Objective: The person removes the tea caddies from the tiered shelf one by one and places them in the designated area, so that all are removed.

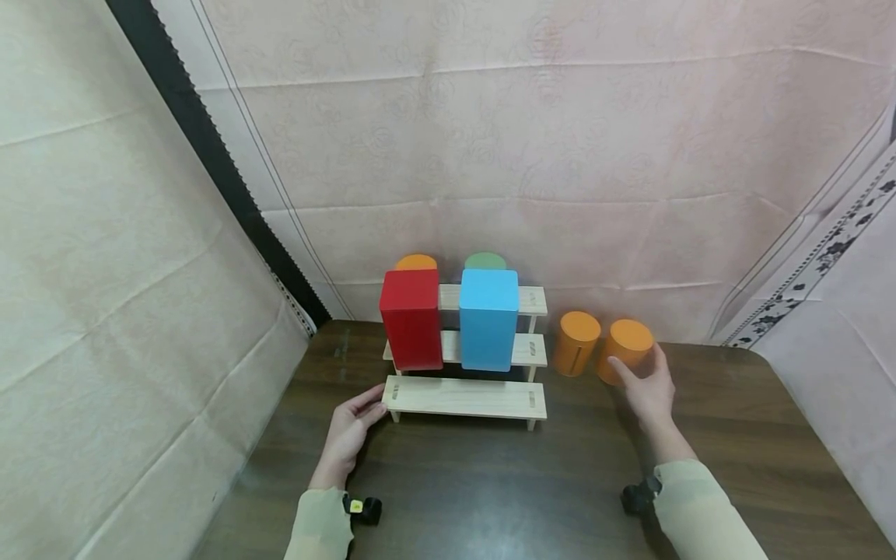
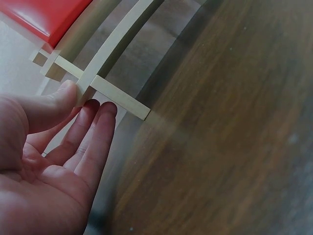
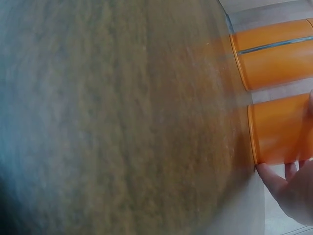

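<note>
While your right hand [image 1: 649, 391] grips the outer orange cylinder [image 1: 626, 348], upright on the counter [image 1: 490, 482], right of the wooden rack [image 1: 465, 398], the second orange cylinder [image 1: 575, 348] stands between, likely blocking a straight leftward path. Your left hand [image 1: 348, 428], farther off, pinches the rack's left end. Red box [image 1: 411, 319], blue box [image 1: 488, 319] on rack.

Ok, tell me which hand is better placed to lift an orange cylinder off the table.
The right hand, most likely: it grips the rightmost cylinder, while the left hand holds the shelf at its left end, away from that cylinder.
</note>
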Tool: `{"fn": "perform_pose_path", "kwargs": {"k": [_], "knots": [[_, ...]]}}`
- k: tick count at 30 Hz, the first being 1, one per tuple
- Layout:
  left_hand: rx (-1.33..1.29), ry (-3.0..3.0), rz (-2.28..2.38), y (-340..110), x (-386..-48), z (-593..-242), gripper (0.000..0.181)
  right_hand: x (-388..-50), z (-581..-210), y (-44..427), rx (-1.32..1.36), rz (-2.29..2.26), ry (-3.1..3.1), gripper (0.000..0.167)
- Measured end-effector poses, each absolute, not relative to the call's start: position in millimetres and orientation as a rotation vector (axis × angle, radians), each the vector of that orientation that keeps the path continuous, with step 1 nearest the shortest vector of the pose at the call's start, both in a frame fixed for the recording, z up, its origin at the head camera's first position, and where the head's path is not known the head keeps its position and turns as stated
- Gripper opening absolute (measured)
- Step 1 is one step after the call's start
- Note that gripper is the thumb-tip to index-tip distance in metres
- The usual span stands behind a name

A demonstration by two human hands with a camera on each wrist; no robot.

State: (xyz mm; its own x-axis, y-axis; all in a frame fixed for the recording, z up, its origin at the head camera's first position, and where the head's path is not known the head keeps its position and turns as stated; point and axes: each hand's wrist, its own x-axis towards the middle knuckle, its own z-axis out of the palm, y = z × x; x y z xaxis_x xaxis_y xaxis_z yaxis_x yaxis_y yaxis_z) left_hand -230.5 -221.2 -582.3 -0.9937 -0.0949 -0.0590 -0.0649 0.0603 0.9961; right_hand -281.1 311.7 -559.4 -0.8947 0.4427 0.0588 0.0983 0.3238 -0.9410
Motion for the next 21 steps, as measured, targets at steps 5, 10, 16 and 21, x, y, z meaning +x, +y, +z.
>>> {"fn": "perform_pose_path", "kwargs": {"k": [5, 10, 16, 21], "knots": [[0.181, -2.276, -2.125, -221.3, -230.4, -582.6, 0.044, -279.6, -560.0, 312.7, -0.486, 1.616, -2.301, 0.101], [0.181, -2.273, -2.103, -220.2, -232.1, -582.9, 0.043, -279.4, -559.3, 314.5, -0.460, 1.623, -2.315, 0.101], [0.171, -2.271, -2.110, -220.7, -232.2, -583.6, 0.044, -273.6, -557.9, 316.9, -0.454, 1.692, -2.291, 0.100], [0.176, -2.277, -2.121, -220.8, -231.5, -581.3, 0.046, -266.1, -555.6, 321.8, -0.456, 1.750, -2.254, 0.101]]}}
